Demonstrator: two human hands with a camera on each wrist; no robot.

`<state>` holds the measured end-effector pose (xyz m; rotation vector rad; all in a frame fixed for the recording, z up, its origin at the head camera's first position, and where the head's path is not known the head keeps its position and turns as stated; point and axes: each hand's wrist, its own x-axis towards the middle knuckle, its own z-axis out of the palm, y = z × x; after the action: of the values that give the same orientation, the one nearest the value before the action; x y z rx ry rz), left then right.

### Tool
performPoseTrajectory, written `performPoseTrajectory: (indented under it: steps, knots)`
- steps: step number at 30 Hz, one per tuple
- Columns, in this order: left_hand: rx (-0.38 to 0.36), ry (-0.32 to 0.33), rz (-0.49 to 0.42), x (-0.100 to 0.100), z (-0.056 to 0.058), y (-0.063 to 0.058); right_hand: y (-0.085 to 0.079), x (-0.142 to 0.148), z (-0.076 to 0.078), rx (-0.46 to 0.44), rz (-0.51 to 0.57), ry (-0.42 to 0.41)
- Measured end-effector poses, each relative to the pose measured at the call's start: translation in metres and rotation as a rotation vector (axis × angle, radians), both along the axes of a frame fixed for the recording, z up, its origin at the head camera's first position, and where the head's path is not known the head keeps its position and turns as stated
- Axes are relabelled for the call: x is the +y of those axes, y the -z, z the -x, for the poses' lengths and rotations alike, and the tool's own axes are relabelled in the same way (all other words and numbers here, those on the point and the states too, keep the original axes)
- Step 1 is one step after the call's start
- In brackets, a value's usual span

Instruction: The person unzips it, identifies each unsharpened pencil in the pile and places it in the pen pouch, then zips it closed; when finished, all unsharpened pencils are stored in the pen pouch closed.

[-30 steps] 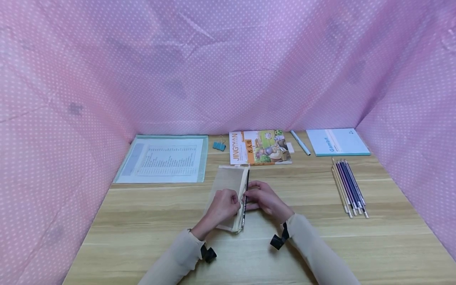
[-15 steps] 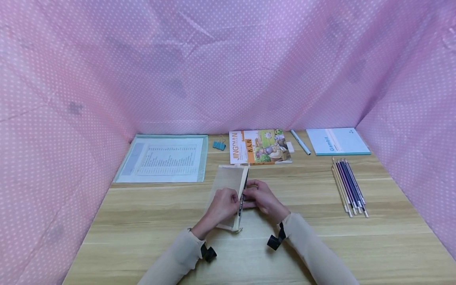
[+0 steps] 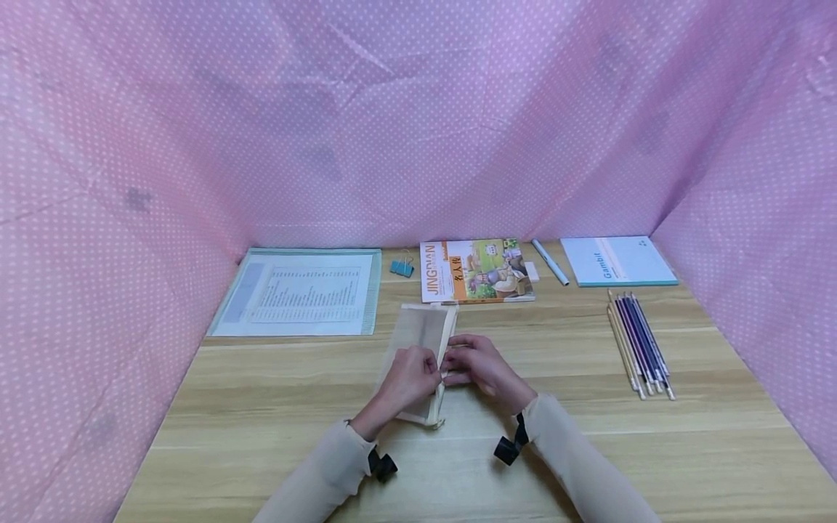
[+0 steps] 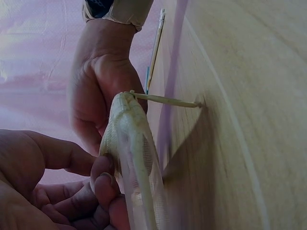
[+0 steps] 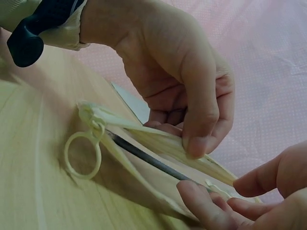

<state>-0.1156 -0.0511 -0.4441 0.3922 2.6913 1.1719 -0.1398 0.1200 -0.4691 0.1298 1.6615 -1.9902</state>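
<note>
A cream mesh pencil case (image 3: 418, 327) stands on the wooden table between my hands, its mouth spread towards the right. My left hand (image 3: 408, 374) pinches one lip of it between thumb and fingers. Inside the mouth lies a dark pencil (image 5: 148, 157), seen in the right wrist view. My right hand (image 3: 482, 367) is at the mouth with its fingers loosely extended, one fingertip overlapping the pencil and another at the far lip. From the near end of the case hangs a pale zip-pull ring (image 5: 67, 155).
Several pencils (image 3: 641, 345) lie together at the right. Along the back are a clear folder (image 3: 301, 294) with a printed sheet, a blue binder clip (image 3: 402, 268), a book (image 3: 480, 272), a white eraser (image 3: 532, 272), a blue pen (image 3: 551, 261) and a notebook (image 3: 620, 261).
The dark pencil, earlier held upright along the mouth by my right hand, has gone down into the pencil case. My right fingers have shifted slightly left; my left hand stays in place.
</note>
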Motion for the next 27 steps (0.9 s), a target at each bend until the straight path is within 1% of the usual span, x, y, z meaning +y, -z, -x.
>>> performPoseTrajectory:
  steps: [3, 6, 9, 13, 17, 23, 27]
  knots:
    - [0.019, -0.001, 0.010, 0.000, 0.000, 0.001, -0.002, 0.002, -0.001, -0.004, -0.018, 0.007]
    - [0.012, -0.006, 0.008, -0.001, -0.001, 0.001, -0.004, 0.006, -0.001, -0.010, -0.051, 0.018]
    - [0.020, -0.004, 0.008, -0.001, -0.001, 0.001, -0.007, 0.011, -0.001, -0.009, -0.083, 0.028]
    - [0.031, 0.002, 0.009, -0.001, -0.001, 0.001, -0.013, 0.021, -0.001, 0.011, -0.105, 0.043]
    - [0.029, 0.001, 0.008, -0.001, -0.001, 0.001, -0.020, 0.036, -0.002, 0.032, -0.094, 0.043]
    - [0.030, -0.009, 0.009, 0.000, -0.002, 0.000, -0.033, 0.061, -0.002, 0.063, -0.031, 0.076]
    - [0.029, -0.015, 0.004, 0.000, -0.003, 0.000, -0.042, 0.079, -0.003, 0.083, -0.020, 0.090]
